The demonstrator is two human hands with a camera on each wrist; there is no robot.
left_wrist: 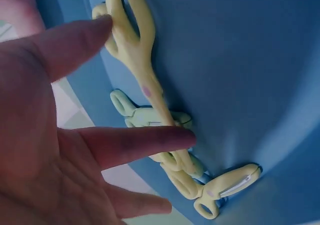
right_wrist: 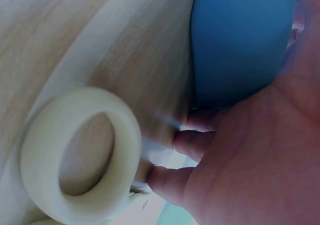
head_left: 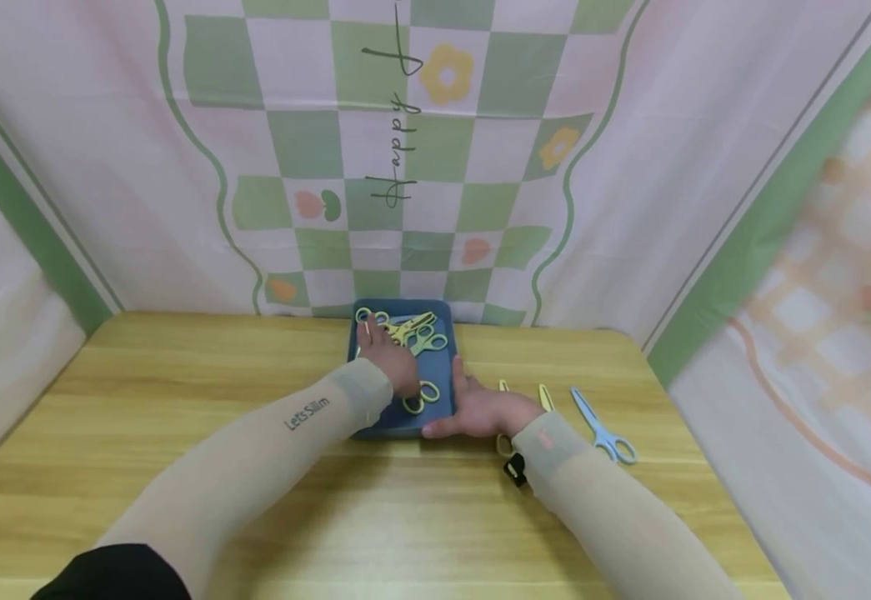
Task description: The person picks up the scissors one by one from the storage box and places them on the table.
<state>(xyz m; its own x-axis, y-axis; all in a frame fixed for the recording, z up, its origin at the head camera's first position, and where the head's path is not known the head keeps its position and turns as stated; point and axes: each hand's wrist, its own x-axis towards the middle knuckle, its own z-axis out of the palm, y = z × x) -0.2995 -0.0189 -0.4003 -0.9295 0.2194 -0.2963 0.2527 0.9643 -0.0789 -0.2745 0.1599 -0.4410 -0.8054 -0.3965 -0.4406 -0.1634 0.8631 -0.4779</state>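
Note:
A blue tray point(head_left: 438, 367) holds several pairs of yellow and green scissors. My left hand point(head_left: 392, 360) reaches over the tray with its fingers stretched out. In the left wrist view, its thumb touches the handle of one pair of yellow scissors point(left_wrist: 131, 47), and a straight finger crosses the scissors' other end. Green scissors point(head_left: 438, 342) and more yellow scissors point(left_wrist: 232, 181) lie at the tray's far end. My right hand point(head_left: 483, 408) rests against the tray's right side, its fingers extended and its thumb by the near corner.
Right of the tray, blue scissors point(head_left: 588, 410) lie on the wooden table point(head_left: 255, 350). Two yellow-bladed pairs point(head_left: 545, 397) lie closer in, partly hidden by my right hand and wrist. A small black object point(head_left: 514, 469) sits beside that wrist. A checked curtain point(head_left: 375, 150) hangs behind the table.

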